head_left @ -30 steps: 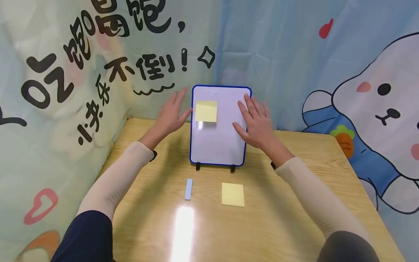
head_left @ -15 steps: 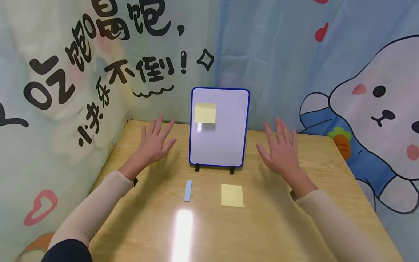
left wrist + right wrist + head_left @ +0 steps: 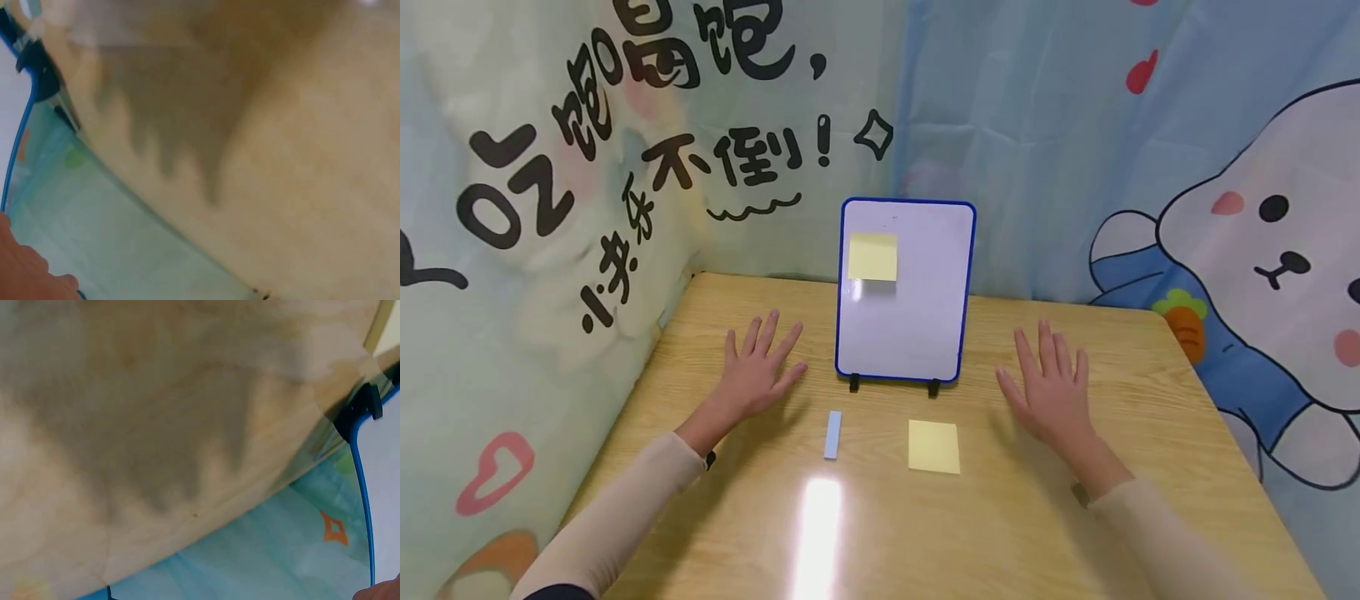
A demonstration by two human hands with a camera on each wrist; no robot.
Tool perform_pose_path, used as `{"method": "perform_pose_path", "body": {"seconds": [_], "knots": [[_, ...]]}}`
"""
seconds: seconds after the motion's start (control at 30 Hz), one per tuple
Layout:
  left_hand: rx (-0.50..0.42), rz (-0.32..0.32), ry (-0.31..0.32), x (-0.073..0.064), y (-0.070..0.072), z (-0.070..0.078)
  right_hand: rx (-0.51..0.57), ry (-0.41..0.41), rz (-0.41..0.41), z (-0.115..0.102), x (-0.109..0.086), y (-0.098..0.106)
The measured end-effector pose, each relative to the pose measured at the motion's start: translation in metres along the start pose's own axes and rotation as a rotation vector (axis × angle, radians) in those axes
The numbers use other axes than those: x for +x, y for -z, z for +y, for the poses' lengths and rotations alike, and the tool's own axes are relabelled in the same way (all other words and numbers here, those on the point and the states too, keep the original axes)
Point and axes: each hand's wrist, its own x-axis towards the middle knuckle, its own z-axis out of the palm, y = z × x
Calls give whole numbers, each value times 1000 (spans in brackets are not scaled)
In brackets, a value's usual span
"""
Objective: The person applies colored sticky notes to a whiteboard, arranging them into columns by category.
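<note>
A small whiteboard with a blue frame stands upright on black feet at the back of the table. A yellow sticky note is stuck to its upper left. In front of the board lie a narrow pale-blue strip and a second yellow note. My left hand hovers left of the board, fingers spread, holding nothing. On the other side, my right hand is held over the table with straight fingers, likewise holding nothing. Both hands cast shadows on the wood.
The wooden table meets a printed curtain with black lettering at the back and left. A cartoon bear is printed on the blue curtain at right. Glare from a light shows on the near tabletop.
Both hands have moved away from beside the whiteboard, outward and down toward the person. The board, notes and blue strip have stayed in place.
</note>
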Motion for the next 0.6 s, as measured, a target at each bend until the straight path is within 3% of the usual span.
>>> {"method": "perform_pose_path", "body": {"seconds": [0.33, 0.6], "knots": [[-76, -5, 2, -19, -23, 6, 13, -12, -57, 3, -16, -13], [-72, -5, 33, -22, -28, 9, 50, -21, -97, -2, -27, -20]]}}
